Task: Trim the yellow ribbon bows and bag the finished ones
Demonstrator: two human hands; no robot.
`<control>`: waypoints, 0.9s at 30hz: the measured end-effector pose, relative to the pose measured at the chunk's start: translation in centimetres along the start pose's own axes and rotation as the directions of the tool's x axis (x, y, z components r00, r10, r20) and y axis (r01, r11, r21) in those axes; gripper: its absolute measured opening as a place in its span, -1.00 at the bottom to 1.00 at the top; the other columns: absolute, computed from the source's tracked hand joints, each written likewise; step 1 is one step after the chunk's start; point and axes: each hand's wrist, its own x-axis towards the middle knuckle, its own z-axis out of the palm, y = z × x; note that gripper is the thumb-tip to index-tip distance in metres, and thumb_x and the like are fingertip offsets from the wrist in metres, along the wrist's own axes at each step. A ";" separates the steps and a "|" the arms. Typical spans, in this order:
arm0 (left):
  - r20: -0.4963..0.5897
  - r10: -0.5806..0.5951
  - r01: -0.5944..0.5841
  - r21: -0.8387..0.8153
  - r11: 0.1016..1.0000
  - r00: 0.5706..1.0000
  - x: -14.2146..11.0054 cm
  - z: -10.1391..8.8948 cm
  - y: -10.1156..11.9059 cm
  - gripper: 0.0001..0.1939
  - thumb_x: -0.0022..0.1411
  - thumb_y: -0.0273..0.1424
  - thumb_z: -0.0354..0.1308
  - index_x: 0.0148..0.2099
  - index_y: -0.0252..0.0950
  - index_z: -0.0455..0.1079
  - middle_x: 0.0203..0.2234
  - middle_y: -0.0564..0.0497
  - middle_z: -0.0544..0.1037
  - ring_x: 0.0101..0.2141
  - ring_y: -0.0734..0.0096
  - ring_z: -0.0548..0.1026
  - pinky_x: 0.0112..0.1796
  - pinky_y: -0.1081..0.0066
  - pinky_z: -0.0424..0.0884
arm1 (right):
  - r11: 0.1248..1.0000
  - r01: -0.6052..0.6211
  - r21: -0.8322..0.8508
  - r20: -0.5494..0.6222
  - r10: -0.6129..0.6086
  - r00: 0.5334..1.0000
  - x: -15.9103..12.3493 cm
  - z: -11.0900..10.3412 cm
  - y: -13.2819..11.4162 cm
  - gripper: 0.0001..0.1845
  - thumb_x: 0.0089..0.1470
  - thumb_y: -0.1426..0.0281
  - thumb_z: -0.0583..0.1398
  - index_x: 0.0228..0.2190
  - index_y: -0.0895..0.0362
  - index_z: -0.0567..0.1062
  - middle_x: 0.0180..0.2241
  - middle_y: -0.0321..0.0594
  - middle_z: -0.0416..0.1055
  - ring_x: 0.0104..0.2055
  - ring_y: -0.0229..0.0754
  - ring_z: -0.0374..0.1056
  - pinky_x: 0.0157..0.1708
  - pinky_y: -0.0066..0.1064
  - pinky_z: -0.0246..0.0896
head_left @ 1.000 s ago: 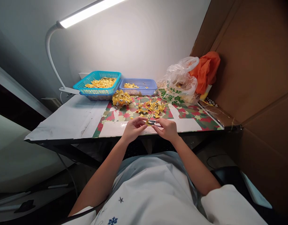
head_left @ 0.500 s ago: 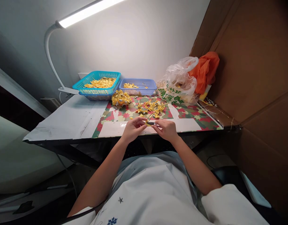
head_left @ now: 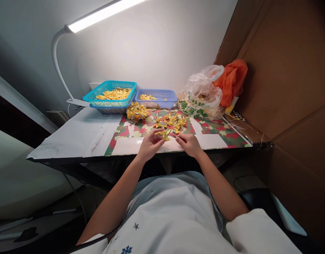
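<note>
Both forearms reach fwd over the lap to the bench's (head_left: 69, 135) front edge, wrists nr that edge, hands turned twd each other. L hand (head_left: 149, 145): fingers curled, thumb + fingertips pinching a yellow ribbon piece (head_left: 165, 135), held up nr mid front edge, over the white strip (head_left: 212, 141). R hand (head_left: 191, 144) faces it, a bit apart, thumb & index pressed tog. on a slim dark tool (head_left: 174, 135), tip twd the ribbon piece; can't tell if they touch. Bench top's white on the L part; red-green patterned sheet (head_left: 235, 139) covers the rest, out to R front corner. Just beyond the hands, mid-sheet, a loose pile of yellow pieces (head_left: 175, 122) w/ small silvery bits; yellow bunch (head_left: 137, 112) further L, twd the back edge. Along back edge, L to R: teal basket (head_left: 109, 103) of yellow pieces atop a blue basket (head_left: 109, 110); lavender basket (head_left: 158, 104) w/ a few more; clear plastic bag (head_left: 202, 100) w/ green print; orange bag (head_left: 232, 81) nr R back corner. Lit lamp (head_left: 106, 14) arches over from L back, pale wall (head_left: 165, 46) behind; brown cardboard (head_left: 289, 70) along R edge. Most room to move: twd L front corner & along front edge R of the R hand; fwd, the pile's close.
</note>
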 end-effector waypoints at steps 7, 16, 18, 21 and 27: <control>0.007 -0.013 0.014 -0.055 0.998 1.000 0.3 0.0 -0.6 -0.55 -0.09 -0.29 0.44 -0.14 -0.30 0.43 -0.45 0.05 0.55 -0.40 0.44 0.49 -0.37 0.48 0.34 | 0.999 0.024 -0.043 0.020 -0.023 1.000 0.2 0.2 0.0 -0.59 0.21 0.10 0.05 -0.37 0.13 0.51 -0.56 -0.30 0.35 -0.49 -0.25 0.25 -0.44 -0.47 -0.01; 0.050 -0.031 0.029 0.023 0.999 0.998 0.2 -0.1 -0.8 -0.57 -0.06 -0.29 0.41 -0.13 -0.33 0.46 -0.49 0.03 0.54 -0.53 0.52 0.39 -0.52 0.51 0.21 | 0.992 0.052 -0.117 0.011 -0.051 0.999 0.2 0.5 -0.2 -0.60 0.22 0.10 0.06 -0.35 0.12 0.52 -0.52 -0.27 0.41 -0.46 -0.23 0.28 -0.43 -0.47 -0.03; 0.047 -0.022 0.020 0.034 0.999 0.999 0.2 0.0 -0.8 -0.58 -0.06 -0.29 0.41 -0.14 -0.33 0.48 -0.49 0.03 0.54 -0.53 0.53 0.38 -0.52 0.51 0.22 | 0.990 0.058 -0.132 0.013 -0.057 0.998 0.2 0.5 -0.2 -0.60 0.23 0.11 0.06 -0.38 0.11 0.51 -0.53 -0.28 0.39 -0.47 -0.24 0.26 -0.43 -0.47 -0.04; 0.038 -0.019 0.018 0.038 0.999 0.999 0.2 0.0 -0.7 -0.59 -0.08 -0.30 0.42 -0.16 -0.33 0.49 -0.50 0.04 0.54 -0.53 0.53 0.38 -0.50 0.51 0.24 | 0.986 0.064 -0.152 0.012 -0.063 0.998 0.1 0.5 -0.2 -0.60 0.23 0.11 0.06 -0.43 0.11 0.50 -0.54 -0.28 0.38 -0.47 -0.25 0.25 -0.44 -0.47 -0.05; 0.043 -0.026 0.024 0.034 0.999 0.999 0.1 0.0 -0.7 -0.60 -0.07 -0.28 0.42 -0.17 -0.33 0.50 -0.49 0.03 0.55 -0.50 0.51 0.41 -0.47 0.51 0.28 | 0.986 0.039 -0.163 0.000 -0.040 0.999 0.2 0.6 -0.3 -0.63 0.22 0.13 0.09 -0.46 0.09 0.49 -0.55 -0.29 0.39 -0.48 -0.26 0.25 -0.45 -0.47 -0.06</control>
